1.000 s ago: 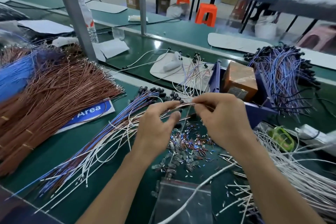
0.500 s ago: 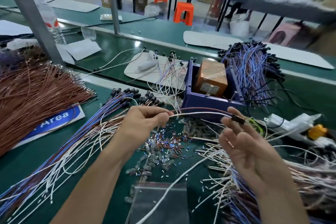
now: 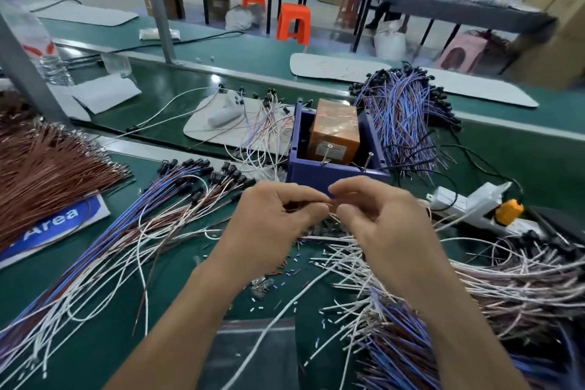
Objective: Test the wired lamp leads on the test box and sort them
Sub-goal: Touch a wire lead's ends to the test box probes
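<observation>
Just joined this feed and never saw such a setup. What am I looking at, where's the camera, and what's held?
No machine here: these are a person's two bare hands, filmed by one camera worn on the head, looking forward and down. The left hand and right hand meet just in front of the blue tray, both pinching a thin lead. An orange box sits in that tray. On the green table lie leads: a blue and white bundle on the left, a brown pile far left, a mixed heap on the right. A white power strip lies right of the tray.
</observation>
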A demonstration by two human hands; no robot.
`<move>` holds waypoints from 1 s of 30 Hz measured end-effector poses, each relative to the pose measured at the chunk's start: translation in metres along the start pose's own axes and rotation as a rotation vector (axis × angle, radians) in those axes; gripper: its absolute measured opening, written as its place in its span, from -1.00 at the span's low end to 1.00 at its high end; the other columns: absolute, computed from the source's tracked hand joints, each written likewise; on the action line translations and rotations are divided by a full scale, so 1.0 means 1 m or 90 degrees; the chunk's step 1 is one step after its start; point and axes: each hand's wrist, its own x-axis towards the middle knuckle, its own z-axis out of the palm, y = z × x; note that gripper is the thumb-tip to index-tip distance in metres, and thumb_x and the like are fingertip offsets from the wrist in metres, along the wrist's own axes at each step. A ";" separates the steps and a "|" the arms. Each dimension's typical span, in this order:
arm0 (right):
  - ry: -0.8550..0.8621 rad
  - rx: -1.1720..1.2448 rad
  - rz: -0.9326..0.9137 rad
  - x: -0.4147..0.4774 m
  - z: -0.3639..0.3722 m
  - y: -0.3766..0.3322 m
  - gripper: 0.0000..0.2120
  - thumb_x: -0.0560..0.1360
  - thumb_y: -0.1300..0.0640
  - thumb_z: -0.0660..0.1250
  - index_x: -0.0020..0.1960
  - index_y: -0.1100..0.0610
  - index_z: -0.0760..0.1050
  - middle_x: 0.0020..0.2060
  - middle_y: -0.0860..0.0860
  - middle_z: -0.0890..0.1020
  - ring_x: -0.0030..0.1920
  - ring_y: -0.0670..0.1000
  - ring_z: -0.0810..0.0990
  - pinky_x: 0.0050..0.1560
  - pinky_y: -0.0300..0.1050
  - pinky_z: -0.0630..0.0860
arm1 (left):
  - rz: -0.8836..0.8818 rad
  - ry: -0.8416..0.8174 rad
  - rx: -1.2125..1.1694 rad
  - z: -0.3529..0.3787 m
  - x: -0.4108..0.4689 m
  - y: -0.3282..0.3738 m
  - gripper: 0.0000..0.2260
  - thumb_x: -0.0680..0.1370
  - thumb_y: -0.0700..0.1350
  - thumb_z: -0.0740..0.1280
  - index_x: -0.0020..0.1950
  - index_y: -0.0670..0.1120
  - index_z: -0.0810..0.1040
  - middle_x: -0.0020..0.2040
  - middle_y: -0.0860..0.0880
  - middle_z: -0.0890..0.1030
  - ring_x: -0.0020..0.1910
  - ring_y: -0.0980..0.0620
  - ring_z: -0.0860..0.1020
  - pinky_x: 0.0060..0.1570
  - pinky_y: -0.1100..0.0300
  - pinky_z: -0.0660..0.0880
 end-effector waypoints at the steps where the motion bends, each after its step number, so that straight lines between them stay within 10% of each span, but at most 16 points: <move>1: -0.012 0.003 0.007 0.004 -0.002 0.003 -0.85 0.54 0.17 0.41 -0.05 -0.08 0.67 -0.27 -0.16 0.70 -0.28 -0.18 0.62 -0.21 -0.17 0.56 | -0.005 -0.013 -0.004 -0.002 0.001 0.000 -0.84 0.52 -0.03 0.52 -0.07 0.28 0.74 -0.25 0.11 0.73 -0.35 0.14 0.60 -0.34 0.22 0.51; 8: -0.065 0.108 0.077 0.016 -0.021 0.021 -0.92 0.45 0.04 0.47 -0.17 0.03 0.66 -0.32 0.20 0.61 -0.33 0.03 0.42 -0.23 0.08 0.38 | -0.092 -0.032 -0.081 -0.016 0.003 -0.010 -0.93 0.52 -0.05 0.52 -0.12 0.12 0.78 -0.27 -0.03 0.73 -0.33 0.08 0.58 -0.30 0.17 0.51; 16: 0.024 0.261 0.122 0.018 -0.035 0.048 -0.71 0.54 0.32 0.40 -0.29 0.04 0.65 -0.49 -0.05 0.45 -0.46 -0.10 0.32 -0.45 -0.32 0.29 | -0.215 -0.006 -0.111 -0.017 -0.001 -0.030 -0.81 0.58 -0.20 0.44 -0.16 0.00 0.78 -0.27 -0.12 0.73 -0.33 0.09 0.63 -0.25 0.32 0.57; 23: 0.100 0.306 0.163 0.017 -0.058 0.066 -0.79 0.58 0.34 0.35 -0.21 0.15 0.57 -0.51 -0.04 0.45 -0.49 -0.11 0.35 -0.46 -0.32 0.31 | -0.228 -0.125 -0.071 -0.064 -0.008 -0.046 -0.86 0.41 -0.01 0.52 -0.05 0.03 0.79 -0.22 -0.16 0.73 -0.26 0.06 0.61 -0.19 0.29 0.52; 30: 0.119 0.293 0.187 0.017 -0.065 0.080 -0.81 0.59 0.31 0.34 -0.18 0.16 0.55 -0.52 -0.03 0.44 -0.50 -0.10 0.31 -0.49 -0.37 0.29 | -0.252 0.003 -0.178 -0.080 -0.007 -0.064 -0.84 0.38 -0.16 0.49 -0.06 -0.10 0.78 -0.17 -0.21 0.73 -0.26 0.05 0.67 -0.24 0.31 0.59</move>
